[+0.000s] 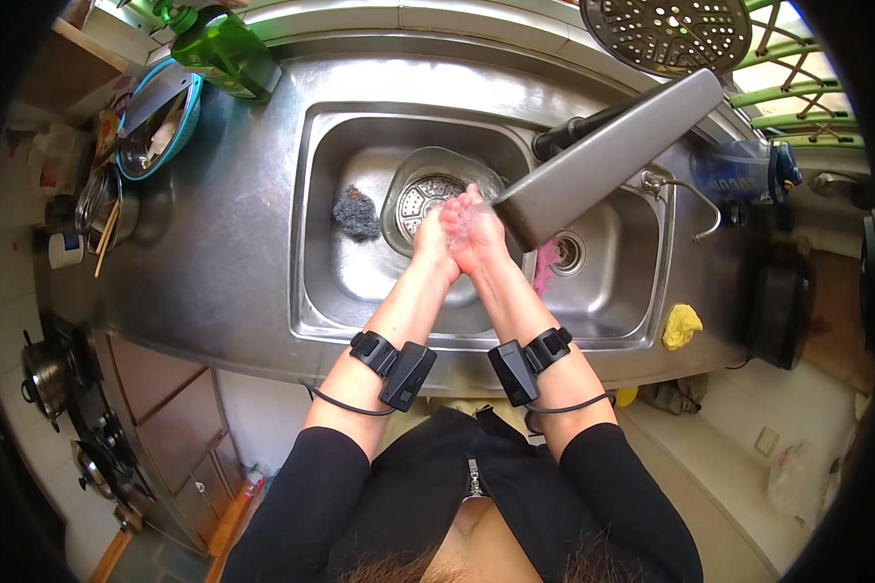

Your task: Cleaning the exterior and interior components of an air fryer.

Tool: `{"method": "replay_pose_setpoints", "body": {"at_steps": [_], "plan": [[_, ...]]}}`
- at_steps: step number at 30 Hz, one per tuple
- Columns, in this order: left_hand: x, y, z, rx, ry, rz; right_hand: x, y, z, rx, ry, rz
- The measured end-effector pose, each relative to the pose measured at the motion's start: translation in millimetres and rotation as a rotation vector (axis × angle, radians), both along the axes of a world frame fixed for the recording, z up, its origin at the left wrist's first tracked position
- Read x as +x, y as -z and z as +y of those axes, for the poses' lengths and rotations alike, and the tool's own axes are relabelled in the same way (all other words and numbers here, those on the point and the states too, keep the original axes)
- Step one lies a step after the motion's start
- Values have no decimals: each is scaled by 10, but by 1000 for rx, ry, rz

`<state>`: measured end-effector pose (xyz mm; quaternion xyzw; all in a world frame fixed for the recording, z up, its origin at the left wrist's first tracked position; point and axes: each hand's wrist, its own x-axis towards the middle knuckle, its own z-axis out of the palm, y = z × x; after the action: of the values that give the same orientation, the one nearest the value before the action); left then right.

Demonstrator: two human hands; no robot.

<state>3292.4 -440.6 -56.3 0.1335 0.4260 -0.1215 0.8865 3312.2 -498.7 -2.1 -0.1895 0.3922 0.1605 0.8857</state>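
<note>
My left hand (435, 235) and my right hand (483, 229) are cupped together, palms up, under the end of the large grey faucet (612, 157). Water runs over the palms and fingers; no object shows in them. Below them, in the left basin of the steel sink (335, 291), lies a clear, rounded container (401, 175) over the perforated drain strainer (426, 200). A dark scouring pad (356, 213) rests to its left. Pink netting (547, 266) lies beside the drain in the right basin, partly hidden by the faucet.
A green pump bottle (226, 55) stands at the back left, near a blue-rimmed bowl (195, 109) with a cleaver (153, 102) across it. A yellow cloth (681, 326) lies right of the sink. A perforated metal disc (667, 33) is behind the faucet; a small curved tap (700, 193) stands at right.
</note>
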Motion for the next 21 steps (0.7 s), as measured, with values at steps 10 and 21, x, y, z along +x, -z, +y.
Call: {"method": "replay_pose_setpoints", "body": {"at_steps": [10, 21], "plan": [[172, -995, -169, 248, 223, 188, -29, -230, -88, -801, -240, -290], [256, -645, -78, 112, 265, -1, -58, -327, -868, -1121, -569, -556]]}}
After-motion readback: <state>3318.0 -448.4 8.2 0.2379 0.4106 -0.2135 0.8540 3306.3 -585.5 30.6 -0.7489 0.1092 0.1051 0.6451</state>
